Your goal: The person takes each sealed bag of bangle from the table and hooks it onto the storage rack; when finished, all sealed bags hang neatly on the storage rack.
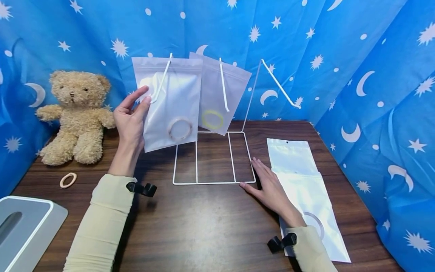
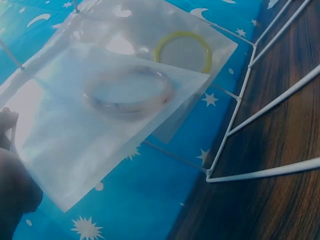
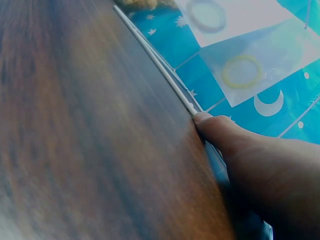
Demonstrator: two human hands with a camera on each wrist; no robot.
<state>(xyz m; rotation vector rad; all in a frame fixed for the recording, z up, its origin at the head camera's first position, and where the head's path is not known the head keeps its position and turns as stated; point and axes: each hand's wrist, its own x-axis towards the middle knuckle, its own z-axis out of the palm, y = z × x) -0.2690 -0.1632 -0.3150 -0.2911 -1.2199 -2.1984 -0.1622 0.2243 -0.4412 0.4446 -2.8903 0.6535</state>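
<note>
A white wire display rack (image 1: pixel 214 183) stands on the table, with three hooked arms at its top. On its left hook hangs a translucent zip bag (image 1: pixel 163 136) with a pale beige bangle (image 1: pixel 170 130) inside. My left hand (image 1: pixel 130 117) pinches that bag's left edge, close to the hook's tip; in the left wrist view, the bag (image 2: pixel 60 150) tilts. Behind, the middle hook carries a second bag (image 1: pixel 234 87) with a yellow bangle (image 2: pixel 207 65). At the base's front right corner, my right hand (image 1: pixel 272 189) rests with fingers extended, its thumb touching the wire.
Right of the rack, overlapping white zip bags (image 1: pixel 302 189) lie flat, a ring showing in one. A teddy bear (image 1: pixel 79 113) sits at the back left, with a wooden ring (image 1: pixel 68 180) in front. A grey-and-white box (image 1: pixel 37 226) occupies the near left. Blue curtains (image 1: pixel 217 22) enclose the table.
</note>
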